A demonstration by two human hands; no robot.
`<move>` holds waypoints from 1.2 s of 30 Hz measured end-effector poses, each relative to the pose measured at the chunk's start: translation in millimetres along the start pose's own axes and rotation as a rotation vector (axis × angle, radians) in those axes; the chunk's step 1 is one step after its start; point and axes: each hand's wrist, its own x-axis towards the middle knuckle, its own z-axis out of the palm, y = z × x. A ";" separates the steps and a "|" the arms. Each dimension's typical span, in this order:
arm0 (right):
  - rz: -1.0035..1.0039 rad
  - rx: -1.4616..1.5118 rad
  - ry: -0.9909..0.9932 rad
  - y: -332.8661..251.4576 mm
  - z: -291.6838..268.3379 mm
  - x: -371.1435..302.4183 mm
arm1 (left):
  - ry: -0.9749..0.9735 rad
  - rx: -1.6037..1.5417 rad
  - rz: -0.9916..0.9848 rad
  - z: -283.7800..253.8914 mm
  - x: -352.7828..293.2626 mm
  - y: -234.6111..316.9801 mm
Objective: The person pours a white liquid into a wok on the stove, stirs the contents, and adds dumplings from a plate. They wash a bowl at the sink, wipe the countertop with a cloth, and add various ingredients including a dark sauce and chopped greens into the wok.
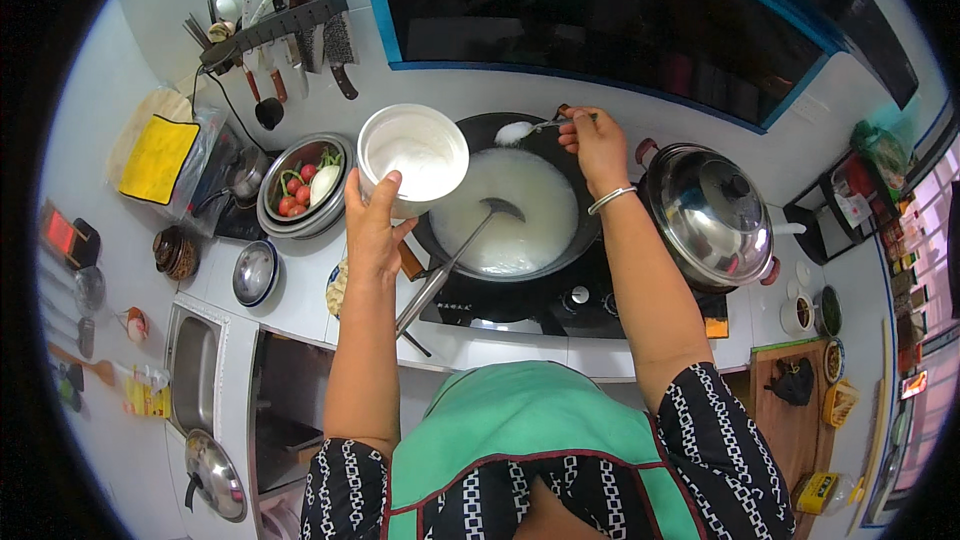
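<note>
My left hand [377,225] grips a round white tub [408,208] at the left rim of the wok, its thumb pressed against the side. White granules lie inside the tub, which is tipped so that its mouth shows. In my right hand [598,148] is a spoon [551,124], heaped with white granules [514,133] and held over the far part of the wok. The dark wok [478,130] holds a cloudy, whitish liquid [545,215]. A metal ladle [440,280] rests in it, its handle leaning out over the near left rim.
Right of the wok stands a large lidded steel pot [690,205]. To the left are steel bowls [315,230] with radishes, a small bowl [256,273] and a sink [193,370]. A knife rack [275,30] hangs on the wall. A cutting board [790,420] lies at the right.
</note>
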 end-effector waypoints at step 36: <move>0.304 0.330 -0.248 -21.1 21.9 -69.2 | -0.060 0.087 -0.058 26.9 -10.8 -15.3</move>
